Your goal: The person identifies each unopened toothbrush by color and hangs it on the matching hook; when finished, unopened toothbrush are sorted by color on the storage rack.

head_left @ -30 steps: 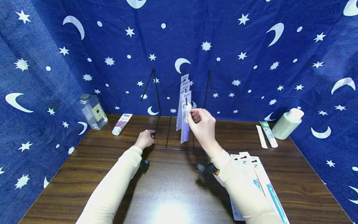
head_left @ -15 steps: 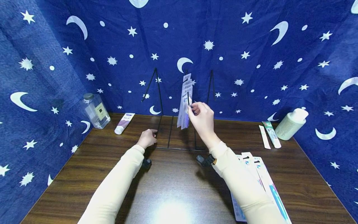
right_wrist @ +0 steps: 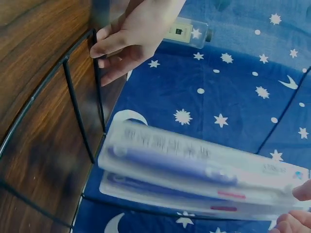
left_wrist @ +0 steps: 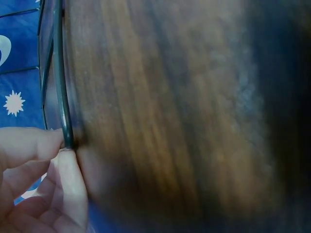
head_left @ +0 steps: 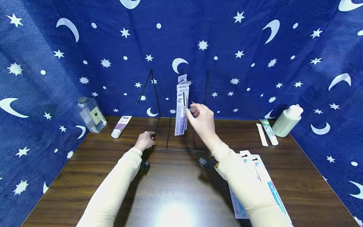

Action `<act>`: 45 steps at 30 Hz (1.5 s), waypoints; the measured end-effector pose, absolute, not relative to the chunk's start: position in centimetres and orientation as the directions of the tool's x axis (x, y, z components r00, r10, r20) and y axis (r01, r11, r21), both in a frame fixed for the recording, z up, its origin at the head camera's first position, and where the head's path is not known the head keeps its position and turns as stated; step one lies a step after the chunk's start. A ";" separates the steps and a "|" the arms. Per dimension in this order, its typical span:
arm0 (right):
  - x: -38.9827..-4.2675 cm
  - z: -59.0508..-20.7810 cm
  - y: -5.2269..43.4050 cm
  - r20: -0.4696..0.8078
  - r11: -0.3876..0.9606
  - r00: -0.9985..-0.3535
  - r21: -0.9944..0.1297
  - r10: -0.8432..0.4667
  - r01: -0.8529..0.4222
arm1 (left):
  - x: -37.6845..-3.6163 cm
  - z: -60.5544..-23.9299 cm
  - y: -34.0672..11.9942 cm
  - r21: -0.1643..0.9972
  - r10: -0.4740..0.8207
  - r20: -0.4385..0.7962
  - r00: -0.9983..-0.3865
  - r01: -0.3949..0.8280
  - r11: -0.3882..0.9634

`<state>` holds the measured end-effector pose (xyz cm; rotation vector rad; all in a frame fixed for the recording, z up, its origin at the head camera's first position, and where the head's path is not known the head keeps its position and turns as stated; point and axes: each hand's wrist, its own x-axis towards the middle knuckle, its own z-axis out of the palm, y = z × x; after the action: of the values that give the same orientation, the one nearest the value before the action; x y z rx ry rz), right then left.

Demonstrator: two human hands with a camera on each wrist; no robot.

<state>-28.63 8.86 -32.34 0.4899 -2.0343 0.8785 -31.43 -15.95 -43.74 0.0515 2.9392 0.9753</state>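
Observation:
Purple-and-white packaged toothbrushes point(head_left: 180, 110) hang one behind another from the middle hook of a black wire rack point(head_left: 174, 150). Beside the front pack's right edge is my right hand point(head_left: 202, 118), with a gap between thumb and fingers. In the right wrist view, the blurred packs point(right_wrist: 194, 160) extend to those fingertips point(right_wrist: 302, 191); whether they touch is unclear. My left hand point(head_left: 145, 140) pinches the rack's base rod at its left side. In the left wrist view, thumb and finger close on the black rod point(left_wrist: 61, 82).
More toothbrush packs point(head_left: 265, 176) lie at the right, partly under my right forearm. Behind them are a white strip point(head_left: 262, 135), a green-and-white toothpaste tube point(head_left: 269, 131) and a pale bottle point(head_left: 287, 121). At left are a purple-and-white tube point(head_left: 121, 126) and a clear bottle point(head_left: 92, 114).
The front pack has slid back along the hook and turned its printed face forward. My right hand has moved up, then slightly right of the pack. The left hand keeps its hold.

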 end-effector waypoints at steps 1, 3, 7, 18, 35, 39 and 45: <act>-28.3 -32.3 9.1 0.823 0.677 -0.567 -0.403 -0.027 -0.617 | -31.4 -43.7 -16.0 0.595 0.043 -0.033 -0.999 0.015 0.804; -27.5 -32.2 9.7 0.815 0.679 -0.578 -0.406 -0.032 -0.611 | -31.3 -43.8 -16.1 0.591 0.041 -0.040 -0.998 0.009 0.807; -25.9 -32.4 11.4 0.775 0.683 -0.631 -0.440 -0.038 -0.583 | -31.1 -43.7 -16.1 0.589 0.042 -0.051 -0.998 0.004 0.808; -22.9 -34.6 17.0 0.648 0.757 -0.762 -0.491 -0.013 -0.430 | -31.5 -43.4 -16.1 0.550 0.077 -0.012 -0.997 0.058 0.833; -19.9 -39.9 23.0 0.216 0.920 -0.974 -0.362 -0.071 -0.148 | -31.4 -43.6 -16.1 0.539 0.094 0.006 -0.996 0.083 0.838; -19.4 -40.9 23.7 0.209 0.929 -0.972 -0.326 -0.108 -0.173 | -32.1 -44.1 -16.3 0.555 0.089 -0.031 -0.996 0.057 0.830; -19.2 -41.7 24.1 0.189 0.929 -0.974 -0.322 -0.123 -0.180 | -34.1 -46.3 -17.1 0.556 0.118 0.013 -0.993 0.105 0.825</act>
<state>-19.24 24.05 -41.67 0.2310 -2.9223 0.5114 -34.08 -17.12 -46.34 0.1823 2.9799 0.9052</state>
